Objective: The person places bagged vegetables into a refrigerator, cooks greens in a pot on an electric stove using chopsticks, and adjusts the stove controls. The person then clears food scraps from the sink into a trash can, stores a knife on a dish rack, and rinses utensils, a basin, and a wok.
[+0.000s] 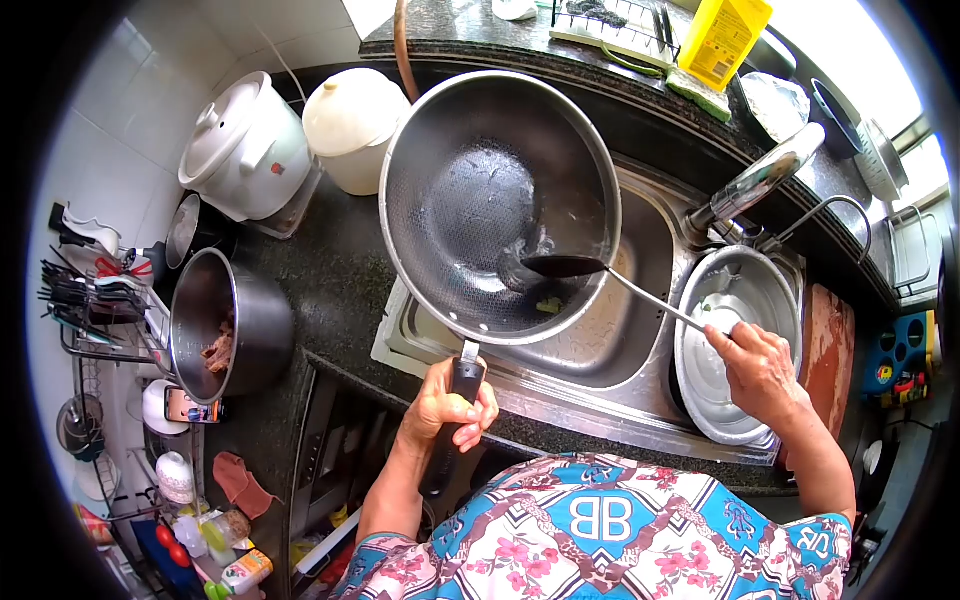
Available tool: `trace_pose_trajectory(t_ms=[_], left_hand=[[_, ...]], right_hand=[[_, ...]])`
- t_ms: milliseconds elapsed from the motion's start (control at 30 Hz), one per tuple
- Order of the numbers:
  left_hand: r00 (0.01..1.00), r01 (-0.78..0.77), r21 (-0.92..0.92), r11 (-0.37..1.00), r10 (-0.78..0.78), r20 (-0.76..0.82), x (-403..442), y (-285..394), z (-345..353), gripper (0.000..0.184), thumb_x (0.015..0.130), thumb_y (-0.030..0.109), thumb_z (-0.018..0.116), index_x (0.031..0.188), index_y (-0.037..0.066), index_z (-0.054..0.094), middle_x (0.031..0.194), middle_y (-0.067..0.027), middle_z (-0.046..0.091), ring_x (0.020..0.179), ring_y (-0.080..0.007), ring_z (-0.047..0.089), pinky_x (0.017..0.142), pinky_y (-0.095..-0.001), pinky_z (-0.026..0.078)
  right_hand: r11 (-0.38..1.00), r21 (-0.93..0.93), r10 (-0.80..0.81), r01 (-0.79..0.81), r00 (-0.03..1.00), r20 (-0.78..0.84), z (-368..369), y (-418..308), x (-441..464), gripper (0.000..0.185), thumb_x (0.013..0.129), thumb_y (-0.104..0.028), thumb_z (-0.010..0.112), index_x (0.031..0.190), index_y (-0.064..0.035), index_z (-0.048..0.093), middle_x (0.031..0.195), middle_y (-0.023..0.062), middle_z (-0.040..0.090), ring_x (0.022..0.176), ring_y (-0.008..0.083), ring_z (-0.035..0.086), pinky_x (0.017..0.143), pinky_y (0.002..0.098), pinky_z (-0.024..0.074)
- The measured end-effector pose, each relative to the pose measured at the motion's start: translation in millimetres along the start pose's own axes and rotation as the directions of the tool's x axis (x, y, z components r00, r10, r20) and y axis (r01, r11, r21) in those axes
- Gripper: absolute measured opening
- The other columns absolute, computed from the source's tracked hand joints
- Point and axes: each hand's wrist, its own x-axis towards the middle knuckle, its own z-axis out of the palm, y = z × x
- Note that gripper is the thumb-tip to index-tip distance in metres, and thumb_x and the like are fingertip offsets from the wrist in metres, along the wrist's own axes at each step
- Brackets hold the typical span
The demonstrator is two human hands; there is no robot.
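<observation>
My left hand (pixel 447 408) is wrapped round the black handle of a large wok (pixel 460 200), which is tilted over the sink. Wet streaks shine on its dark textured inside, and a small yellowish-green scrap (pixel 549 305) lies near the lower right wall. Between the fingers of my right hand (pixel 755 370) is the metal handle of a ladle (pixel 565 266). Its dark oval head is inside the wok, near the right wall. Just below my right hand's wrist side, a wide metal basin (pixel 700 400) sits in the right part of the sink, with pale liquid inside.
The sink (pixel 655 260) lies under the wok, with a faucet (pixel 760 180) behind. A deep pot (pixel 255 330) holding brownish food stands on the left counter. A white cooker (pixel 250 150) and cream container (pixel 350 120) stand behind it. A yellow bottle (pixel 722 45) is at the back.
</observation>
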Motion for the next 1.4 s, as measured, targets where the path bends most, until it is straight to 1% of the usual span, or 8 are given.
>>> trace_pose_trajectory(t_ms=[167,333,533,867,1133,1200,1300,1400], left_hand=[[0.999,0.004,0.030,1.000,-0.005,0.037,5,4,0,0.034,0.062,-0.004,0.059,0.089,-0.001,0.038,0.064,-0.0233,0.052,0.034,-0.0154,0.043,0.031,-0.0295,0.042],[1.000,-0.001,0.002,1.000,0.001,0.025,2,9,5,0.037,0.063,-0.006,0.057,0.095,-0.002,0.038,0.064,-0.0237,0.051,0.034,-0.0164,0.044,0.031,-0.0298,0.042],[0.997,-0.020,0.000,1.000,0.020,0.073,-7,8,6,0.037,0.064,-0.006,0.058,0.093,-0.002,0.036,0.065,-0.0244,0.052,0.034,-0.0179,0.045,0.030,-0.0314,0.042],[1.000,-0.023,0.054,0.998,0.022,0.012,-16,10,20,0.040,0.061,-0.006,0.059,0.094,-0.004,0.036,0.064,-0.0253,0.052,0.033,-0.0187,0.045,0.030,-0.0308,0.042],[0.999,-0.032,0.053,0.998,0.033,-0.023,-21,8,22,0.041,0.061,-0.008,0.058,0.095,-0.004,0.037,0.064,-0.0253,0.053,0.034,-0.0189,0.046,0.030,-0.0306,0.041],[0.999,-0.035,0.065,0.997,0.037,-0.033,-22,7,23,0.040,0.060,-0.008,0.058,0.095,-0.004,0.038,0.064,-0.0252,0.053,0.034,-0.0189,0.046,0.030,-0.0307,0.041],[0.998,-0.050,0.070,0.996,0.052,-0.024,-23,7,28,0.040,0.060,-0.008,0.058,0.095,-0.004,0.038,0.063,-0.0252,0.053,0.034,-0.0190,0.046,0.030,-0.0307,0.041],[0.994,-0.077,0.139,0.987,0.087,-0.065,-23,10,37,0.030,0.061,0.000,0.062,0.084,-0.005,0.044,0.059,-0.0198,0.054,0.036,-0.0168,0.048,0.034,-0.0271,0.041]], right_hand=[[0.959,0.281,0.029,-0.024,0.999,-0.015,-20,-15,-5,0.051,0.062,0.005,0.057,0.111,-0.0053,0.057,0.065,0.0082,0.044,0.058,0.0258,0.052,0.050,0.0370,0.0417],[0.964,0.264,0.013,-0.037,0.996,0.091,-27,-18,-16,0.049,0.062,0.005,0.057,0.110,-0.0051,0.058,0.065,0.0077,0.045,0.058,0.0258,0.053,0.051,0.0372,0.0424],[0.998,0.000,0.055,-0.055,0.998,-0.015,-5,10,-2,0.047,0.063,0.006,0.057,0.108,-0.0065,0.058,0.070,0.0085,0.047,0.065,0.0262,0.054,0.055,0.0382,0.0435],[0.978,0.062,0.207,-0.201,0.970,-0.127,28,33,29,0.049,0.067,0.004,0.055,0.114,-0.0085,0.056,0.075,0.0111,0.048,0.068,0.0300,0.053,0.061,0.0412,0.0427],[0.697,0.626,0.308,-0.349,0.935,0.178,32,19,9,0.037,0.063,0.003,0.053,0.099,0.0005,0.063,0.072,0.0185,0.059,0.067,0.0334,0.057,0.063,0.0368,0.0441],[0.705,0.627,0.299,-0.331,0.941,0.161,35,17,5,0.039,0.063,0.004,0.054,0.101,-0.0005,0.063,0.071,0.0173,0.057,0.065,0.0324,0.055,0.061,0.0376,0.0429],[0.870,0.464,0.253,-0.164,0.958,-0.136,37,19,1,0.046,0.064,0.005,0.055,0.109,-0.0049,0.059,0.070,0.0140,0.050,0.064,0.0305,0.052,0.058,0.0388,0.0409],[0.887,0.392,0.329,-0.246,0.930,-0.161,37,23,8,0.049,0.063,0.010,0.055,0.111,-0.0022,0.057,0.074,0.0138,0.053,0.065,0.0287,0.054,0.061,0.0324,0.0426]])
